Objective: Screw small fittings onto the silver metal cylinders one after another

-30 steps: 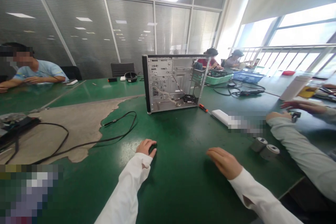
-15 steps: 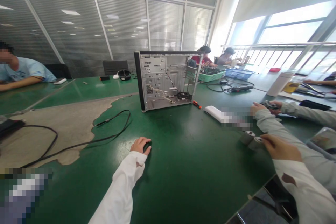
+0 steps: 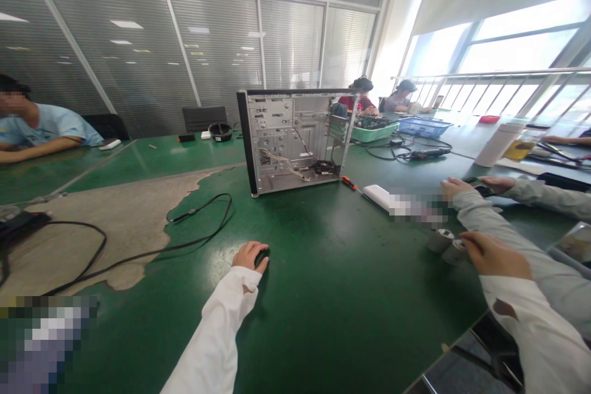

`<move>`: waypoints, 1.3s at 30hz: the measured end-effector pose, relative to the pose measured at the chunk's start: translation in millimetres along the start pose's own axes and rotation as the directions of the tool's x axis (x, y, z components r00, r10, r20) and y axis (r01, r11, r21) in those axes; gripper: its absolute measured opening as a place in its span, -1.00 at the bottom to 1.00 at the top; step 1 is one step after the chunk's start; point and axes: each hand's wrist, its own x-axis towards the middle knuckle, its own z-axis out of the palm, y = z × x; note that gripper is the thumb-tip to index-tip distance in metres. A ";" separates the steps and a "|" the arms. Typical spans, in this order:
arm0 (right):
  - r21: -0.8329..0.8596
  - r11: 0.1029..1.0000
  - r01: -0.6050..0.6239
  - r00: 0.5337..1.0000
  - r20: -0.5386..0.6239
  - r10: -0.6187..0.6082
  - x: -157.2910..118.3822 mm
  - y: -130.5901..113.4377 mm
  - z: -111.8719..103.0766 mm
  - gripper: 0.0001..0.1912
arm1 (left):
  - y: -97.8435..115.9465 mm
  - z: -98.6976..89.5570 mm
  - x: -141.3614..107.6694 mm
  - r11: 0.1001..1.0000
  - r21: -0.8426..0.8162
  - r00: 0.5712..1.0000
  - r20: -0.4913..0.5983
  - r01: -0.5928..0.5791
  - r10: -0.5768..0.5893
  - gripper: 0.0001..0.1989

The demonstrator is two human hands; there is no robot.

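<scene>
My left hand (image 3: 250,256) rests on the green table (image 3: 323,295) with its fingers curved and the thumb apart from them. A dark patch shows between thumb and fingers; whether it is shadow or a small object is unclear. At the right, my right hand (image 3: 498,257) has its fingertips closed at the edge of a grey can (image 3: 454,252). A second grey can (image 3: 440,240) stands beside it. Beyond my hands an opened computer case (image 3: 295,141) stands upright, with loose wires and a black fan (image 3: 325,167) inside.
An orange-black screwdriver (image 3: 349,183) and a white box (image 3: 377,197) lie right of the case. A co-worker's hands (image 3: 455,189) hold a dark object close to my right arm. A black cable (image 3: 152,251) crosses the left side. Green (image 3: 376,132) and blue baskets (image 3: 422,127) stand farther back.
The view has shifted slightly, moving the table's things a little to the right. Both my hands keep their places and poses. The co-worker's dark object is turned differently.
</scene>
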 end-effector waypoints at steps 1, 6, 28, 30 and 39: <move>0.000 1.000 -0.007 1.000 0.006 0.007 -0.3 -0.7 0.0 -0.74 | -0.1 0.2 0.1 1.000 -0.001 1.000 0.000 0.004 -0.004 -0.73; -0.038 0.998 -0.048 0.998 -0.040 0.046 -11.0 -10.5 -6.2 -0.76 | 0.0 0.5 0.5 1.000 -0.006 1.000 0.007 0.016 -0.016 -0.72; -0.107 0.994 0.000 0.973 0.230 0.025 19.5 -10.5 25.0 -0.50 | 4.3 -3.3 -1.5 1.000 0.011 0.999 0.016 0.028 -0.028 -0.71; -0.092 0.995 -0.022 0.964 0.263 0.046 20.5 -12.6 20.3 -0.49 | 3.9 -2.9 -1.4 1.000 0.016 1.000 0.015 0.022 -0.023 -0.70; -0.069 0.993 0.096 0.976 0.203 -0.080 32.1 -47.0 -4.7 -0.61 | 0.2 0.3 -1.8 1.000 0.019 1.000 0.009 0.014 -0.014 -0.70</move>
